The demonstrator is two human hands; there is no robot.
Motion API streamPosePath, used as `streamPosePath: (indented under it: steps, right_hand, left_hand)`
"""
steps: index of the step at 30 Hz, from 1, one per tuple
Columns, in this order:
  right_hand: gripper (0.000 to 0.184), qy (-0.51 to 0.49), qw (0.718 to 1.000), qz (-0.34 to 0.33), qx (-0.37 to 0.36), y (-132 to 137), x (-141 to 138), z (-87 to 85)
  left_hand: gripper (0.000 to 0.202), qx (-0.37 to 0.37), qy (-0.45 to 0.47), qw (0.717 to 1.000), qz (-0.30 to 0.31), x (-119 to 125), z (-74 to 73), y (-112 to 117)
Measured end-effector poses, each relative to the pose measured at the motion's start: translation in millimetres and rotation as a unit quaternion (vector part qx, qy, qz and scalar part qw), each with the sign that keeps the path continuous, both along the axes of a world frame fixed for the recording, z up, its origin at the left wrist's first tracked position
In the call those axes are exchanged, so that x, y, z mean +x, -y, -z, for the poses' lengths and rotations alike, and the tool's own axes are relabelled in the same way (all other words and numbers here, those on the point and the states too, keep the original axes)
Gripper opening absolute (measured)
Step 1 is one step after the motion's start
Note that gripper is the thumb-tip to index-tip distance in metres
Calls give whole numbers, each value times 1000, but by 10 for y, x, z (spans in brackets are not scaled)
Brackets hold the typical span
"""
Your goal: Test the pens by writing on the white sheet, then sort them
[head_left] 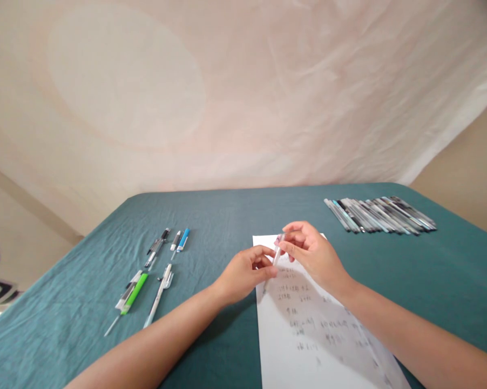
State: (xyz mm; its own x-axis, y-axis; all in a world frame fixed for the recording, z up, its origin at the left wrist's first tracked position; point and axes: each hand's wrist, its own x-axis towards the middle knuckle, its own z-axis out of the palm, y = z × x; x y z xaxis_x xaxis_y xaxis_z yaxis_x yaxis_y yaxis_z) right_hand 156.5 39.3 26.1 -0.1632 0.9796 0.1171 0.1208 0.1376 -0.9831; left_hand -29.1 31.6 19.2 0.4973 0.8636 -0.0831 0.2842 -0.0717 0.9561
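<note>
Above the far end of a white sheet of paper (pixel 279 356) with handwriting on it, both my hands are closed on one slim, pale see-through pen (pixel 276 257). My left hand (pixel 247 273) pinches its lower part between thumb and fingers. The upper end sits in the fingertips of my right hand (pixel 310 254). The pen is tilted, its top leaning to the right. A thin tip points down towards the paper, though blur hides whether it touches. My right forearm covers part of the sheet's right side.
On the green cloth (pixel 227 216) to the left lie several pens and parts, among them a bright green pen (pixel 135 293), a blue pen piece (pixel 183 240) and a white pen (pixel 160 294). A row of many pens (pixel 379 215) lies at the back right. Behind hangs a pale sheet (pixel 243 97).
</note>
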Motion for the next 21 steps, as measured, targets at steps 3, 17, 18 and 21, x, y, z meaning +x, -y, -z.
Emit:
streamPosePath:
  steps: [3, 17, 18, 21]
  right_hand:
    - [30, 10, 1000, 9, 12, 33, -30, 19]
    - [26, 52, 998, 5, 22, 58, -72, 33]
    - [28, 47, 999, 5, 26, 55, -72, 43]
    - [33, 42, 999, 4, 33, 48, -67, 64]
  left_hand:
    - [25, -39, 57, 998, 12, 29, 29, 14]
    - [19, -82, 108, 991, 3, 96, 26, 53]
    - [20, -84, 109, 991, 4, 95, 25, 48]
    - [22, -90, 112, 990, 4, 93, 27, 35]
